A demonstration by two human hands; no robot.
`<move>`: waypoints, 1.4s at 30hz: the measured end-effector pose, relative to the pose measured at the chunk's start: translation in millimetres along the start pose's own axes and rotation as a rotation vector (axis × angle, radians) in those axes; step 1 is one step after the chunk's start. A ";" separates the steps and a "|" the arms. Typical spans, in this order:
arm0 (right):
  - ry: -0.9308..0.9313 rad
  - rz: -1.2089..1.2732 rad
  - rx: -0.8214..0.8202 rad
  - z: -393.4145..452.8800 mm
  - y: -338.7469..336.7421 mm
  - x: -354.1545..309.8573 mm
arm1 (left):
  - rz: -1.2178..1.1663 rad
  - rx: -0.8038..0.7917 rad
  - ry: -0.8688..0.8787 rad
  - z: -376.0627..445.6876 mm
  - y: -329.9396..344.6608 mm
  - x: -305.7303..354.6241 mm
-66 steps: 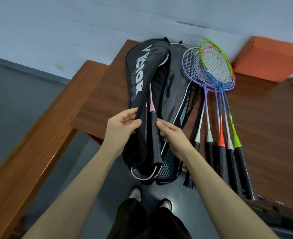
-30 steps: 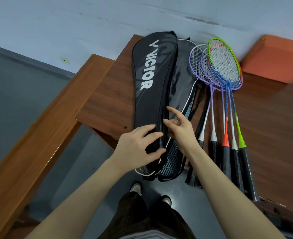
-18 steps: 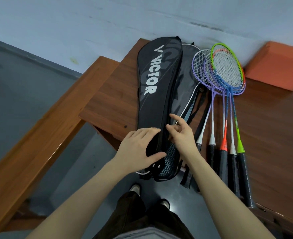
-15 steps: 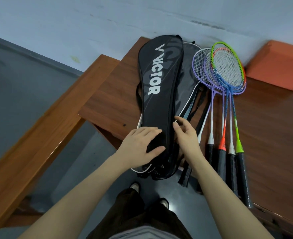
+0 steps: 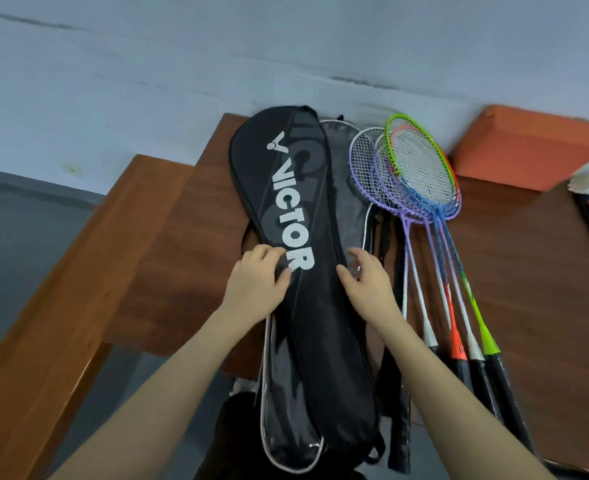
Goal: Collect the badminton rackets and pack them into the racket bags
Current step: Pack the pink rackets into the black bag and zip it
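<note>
Racket bag (image 5: 296, 216) on table (image 5: 168, 271) — L hand (image 5: 256, 284) & R hand (image 5: 367, 289) grip sides.

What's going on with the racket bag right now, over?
Left hand and right hand grip the Victor bag at its sides. Loose rackets beside it, unpacked. Nothing in the way.
</note>
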State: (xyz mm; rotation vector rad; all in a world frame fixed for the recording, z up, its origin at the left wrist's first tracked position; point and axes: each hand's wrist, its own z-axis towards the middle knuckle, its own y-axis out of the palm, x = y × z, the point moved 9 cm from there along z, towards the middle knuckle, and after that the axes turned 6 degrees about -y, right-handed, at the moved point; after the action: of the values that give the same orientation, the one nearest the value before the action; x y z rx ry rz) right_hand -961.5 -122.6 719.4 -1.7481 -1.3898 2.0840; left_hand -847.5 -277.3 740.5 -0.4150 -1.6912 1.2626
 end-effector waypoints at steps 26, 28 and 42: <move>0.208 0.178 0.272 104.0 37.0 -43.7 | 0.215 -0.258 0.253 126.1 22.4 -98.8; 0.253 0.194 0.279 115.4 34.8 -41.7 | 0.179 -0.244 0.267 130.7 15.4 -95.4; -0.069 0.297 0.154 146.9 22.5 -134.2 | -0.366 0.017 0.176 223.8 -86.9 -16.4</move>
State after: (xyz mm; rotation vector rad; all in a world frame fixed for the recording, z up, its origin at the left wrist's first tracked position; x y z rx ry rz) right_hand -1025.5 -297.2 793.8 -1.9335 -1.0016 2.3457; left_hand -1003.6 -448.5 805.4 -0.1881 -1.5228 0.9431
